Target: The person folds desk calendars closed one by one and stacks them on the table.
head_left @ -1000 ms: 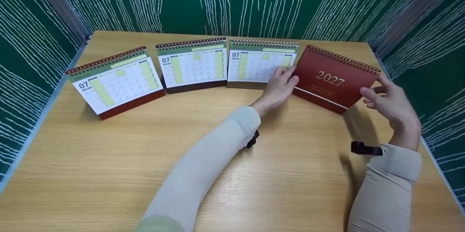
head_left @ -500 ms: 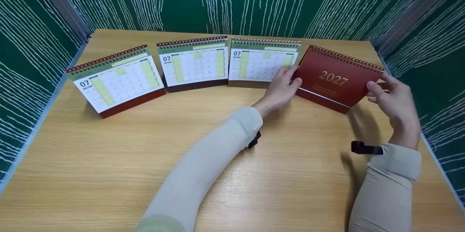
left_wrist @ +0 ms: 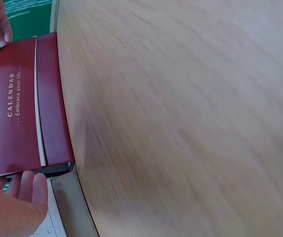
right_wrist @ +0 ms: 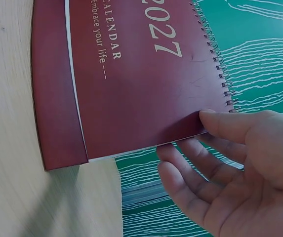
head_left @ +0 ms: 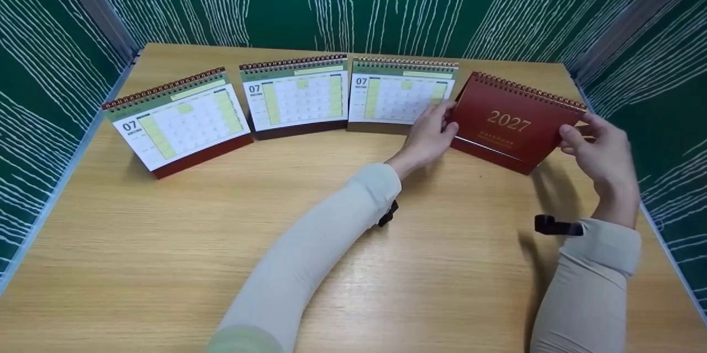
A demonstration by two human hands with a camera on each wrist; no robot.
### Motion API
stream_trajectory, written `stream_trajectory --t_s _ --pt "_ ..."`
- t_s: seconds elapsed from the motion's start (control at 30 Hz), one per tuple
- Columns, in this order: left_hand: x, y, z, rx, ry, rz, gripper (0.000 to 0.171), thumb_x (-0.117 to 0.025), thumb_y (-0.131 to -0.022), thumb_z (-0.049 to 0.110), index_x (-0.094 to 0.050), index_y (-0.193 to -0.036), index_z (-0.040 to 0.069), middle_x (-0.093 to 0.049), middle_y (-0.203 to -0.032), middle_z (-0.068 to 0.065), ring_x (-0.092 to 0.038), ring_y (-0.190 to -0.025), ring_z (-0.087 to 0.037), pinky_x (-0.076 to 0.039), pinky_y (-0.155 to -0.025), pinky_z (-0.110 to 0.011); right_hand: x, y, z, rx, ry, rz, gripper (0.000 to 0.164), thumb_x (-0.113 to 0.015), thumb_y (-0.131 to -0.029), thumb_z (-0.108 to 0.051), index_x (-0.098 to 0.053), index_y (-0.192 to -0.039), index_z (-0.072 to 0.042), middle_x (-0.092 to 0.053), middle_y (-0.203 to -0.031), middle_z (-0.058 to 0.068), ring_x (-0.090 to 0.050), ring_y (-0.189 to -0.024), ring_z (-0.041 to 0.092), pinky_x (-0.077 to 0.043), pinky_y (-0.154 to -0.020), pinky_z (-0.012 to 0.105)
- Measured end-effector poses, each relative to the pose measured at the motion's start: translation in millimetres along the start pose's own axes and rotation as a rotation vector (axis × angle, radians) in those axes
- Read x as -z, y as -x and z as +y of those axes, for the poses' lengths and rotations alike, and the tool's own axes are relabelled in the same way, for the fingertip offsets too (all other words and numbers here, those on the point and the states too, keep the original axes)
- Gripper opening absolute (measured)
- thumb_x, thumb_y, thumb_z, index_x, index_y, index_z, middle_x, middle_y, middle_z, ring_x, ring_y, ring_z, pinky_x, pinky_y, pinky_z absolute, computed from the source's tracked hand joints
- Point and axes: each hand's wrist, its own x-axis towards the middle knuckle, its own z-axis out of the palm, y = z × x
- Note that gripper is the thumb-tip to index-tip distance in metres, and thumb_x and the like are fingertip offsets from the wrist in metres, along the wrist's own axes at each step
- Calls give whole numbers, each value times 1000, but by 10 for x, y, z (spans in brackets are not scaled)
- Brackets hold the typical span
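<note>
A red spiral-bound desk calendar [head_left: 511,132] marked 2027 in gold stands at the right end of a row, angled toward the person. My left hand [head_left: 426,135] holds its left edge, the thumb at the front and the fingers at the side; those fingers [left_wrist: 26,190] reach under the edge in the left wrist view. At the opposite edge, my right hand [head_left: 605,151] pinches the cover near the spiral. In the right wrist view the right thumb [right_wrist: 220,121] lies on the cover, while the other fingers curl behind it.
Three more desk calendars, opened to month page 07, continue the row leftward: one behind my left hand [head_left: 406,93], a middle one [head_left: 298,99] and a tilted one at far left [head_left: 182,126]. They stand on a wooden table [head_left: 442,264] bounded by green walls [head_left: 298,5] with white streaks.
The red calendar has shifted slightly to the right, and both hands have moved with it, keeping their places at its edges. The other calendars stand as before.
</note>
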Motion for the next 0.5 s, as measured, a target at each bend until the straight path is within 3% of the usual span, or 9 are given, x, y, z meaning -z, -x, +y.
stream_trajectory --t_s 0.17,0.33,0.5 --pt "-2 11 6 -25 -20 11 45 -58 -110 16 -53 -155 17 -62 -133 0 -58 -118 -7 -46 -100 -17 15 11 3 1 25 7 72 -54 -102 -56 -38 -166 -26 -59 -129 -5 -61 -109 13 -53 -82 10" --pt "8 36 10 -58 -53 8 52 -56 -111 16 -45 -162 18 -63 -132 -2 -59 -114 -7 -45 -96 -15 14 12 5 8 52 20 72 -54 -102 -55 -40 -165 -23 -59 -127 -3 -60 -107 15 -52 -81 10" --pt "11 53 10 -75 -98 9 57 -54 -112 19 -38 -166 19 -62 -119 -2 -54 -105 -9 -44 -89 -18 25 28 -5 8 72 23 72 -54 -103 -56 -40 -166 -24 -58 -128 -3 -60 -105 14 -52 -80 11"
